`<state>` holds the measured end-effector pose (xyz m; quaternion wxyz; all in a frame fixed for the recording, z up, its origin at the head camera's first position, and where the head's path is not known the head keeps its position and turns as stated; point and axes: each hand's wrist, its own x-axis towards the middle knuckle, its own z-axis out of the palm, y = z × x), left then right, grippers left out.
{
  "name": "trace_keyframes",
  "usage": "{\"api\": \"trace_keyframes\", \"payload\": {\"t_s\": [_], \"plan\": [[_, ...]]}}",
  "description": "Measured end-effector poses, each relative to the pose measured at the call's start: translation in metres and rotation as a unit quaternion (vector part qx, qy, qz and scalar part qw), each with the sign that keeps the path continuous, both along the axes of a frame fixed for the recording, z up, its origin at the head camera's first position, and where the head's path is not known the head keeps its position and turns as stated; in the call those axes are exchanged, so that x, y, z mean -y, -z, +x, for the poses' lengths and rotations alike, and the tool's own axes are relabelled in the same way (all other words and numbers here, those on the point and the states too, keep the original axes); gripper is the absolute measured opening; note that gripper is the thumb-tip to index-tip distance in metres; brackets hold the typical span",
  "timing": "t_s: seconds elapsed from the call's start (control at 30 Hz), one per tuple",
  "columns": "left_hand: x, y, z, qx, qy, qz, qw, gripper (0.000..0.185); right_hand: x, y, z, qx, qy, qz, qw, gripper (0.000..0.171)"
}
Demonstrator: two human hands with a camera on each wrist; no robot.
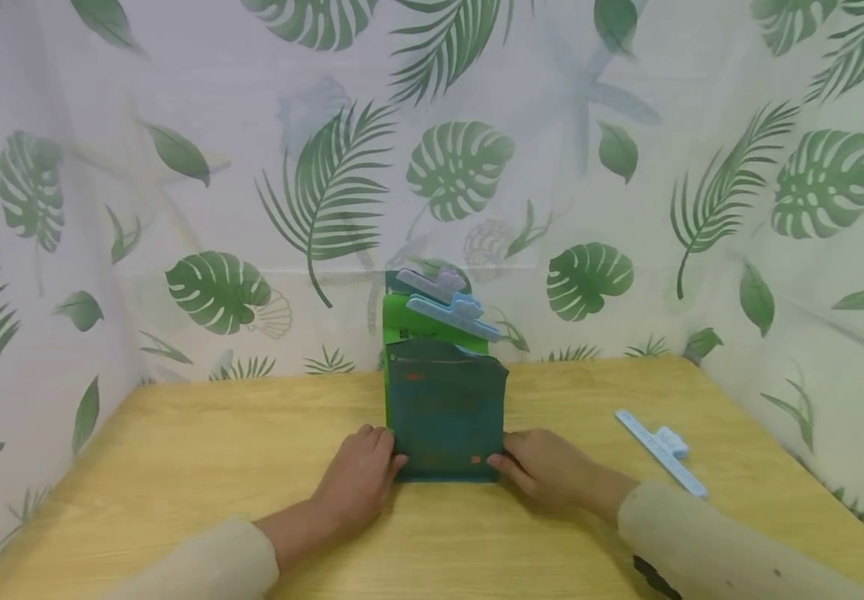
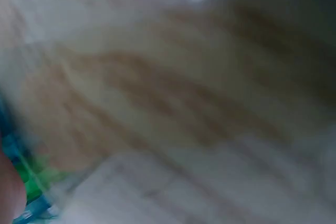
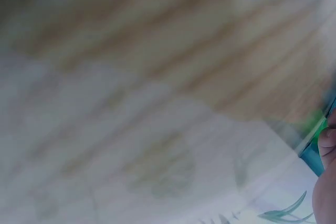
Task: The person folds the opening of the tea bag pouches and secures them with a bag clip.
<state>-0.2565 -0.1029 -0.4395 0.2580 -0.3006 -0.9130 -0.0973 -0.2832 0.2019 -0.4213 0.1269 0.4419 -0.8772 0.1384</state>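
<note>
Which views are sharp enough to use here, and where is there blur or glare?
Head view: evenly lit and sharp; the left hand and right hand hold the teal pouch clearly, with soft shadows on the table. Left wrist view: heavily motion-blurred, one bright glare spot at the top. Right wrist view: equally smeared, only a pouch edge readable.

Matt teal pouch (image 1: 446, 417) (plastic-looking); smooth wood-grain table (image 1: 177, 467)

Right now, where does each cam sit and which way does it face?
Head: on the head, looking forward and down at the table; left hand and right hand grip a dark green pouch.
Left wrist: blurred tabletop; pouch edge at lower left.
Right wrist: blurred tabletop; fingertip.
Shared: the pouch.
</note>
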Motion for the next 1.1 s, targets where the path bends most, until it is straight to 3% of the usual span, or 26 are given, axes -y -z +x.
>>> {"api": "trace_keyframes", "payload": {"t_s": [0.1, 0.3, 0.53, 0.7, 0.9, 1.1], "plan": [[-0.0031, 0.0012, -0.0038, -0.031, -0.002, 0.003, 0.9995, 0.022, -0.0029, -0.0005, -0.0044, -0.011, 0.005, 0.004, 1.000, 0.026], [-0.0024, 0.0019, -0.0070, -0.052, -0.004, 0.003, 0.9986, 0.024, -0.0019, -0.0007, -0.0103, -0.019, 0.018, 0.031, 0.999, 0.026], [-0.0001, 0.0079, -0.0102, -0.097, 0.045, 0.078, 0.9912, 0.025, -0.0008, 0.0014, -0.0099, 0.004, 0.029, 0.029, 0.999, 0.026], [-0.0029, 0.0097, -0.0107, -0.132, 0.051, 0.083, 0.9865, 0.024, -0.0037, 0.0031, -0.0078, 0.013, 0.034, 0.017, 0.999, 0.028], [-0.0059, 0.0081, -0.0077, -0.141, 0.043, 0.073, 0.9864, 0.023, -0.0063, 0.0054, -0.0060, -0.002, 0.021, -0.006, 1.000, 0.019], [-0.0047, 0.0063, -0.0028, -0.116, 0.007, 0.044, 0.9923, 0.024, -0.0039, 0.0044, -0.0066, -0.032, -0.006, -0.030, 0.999, 0.013]]}}
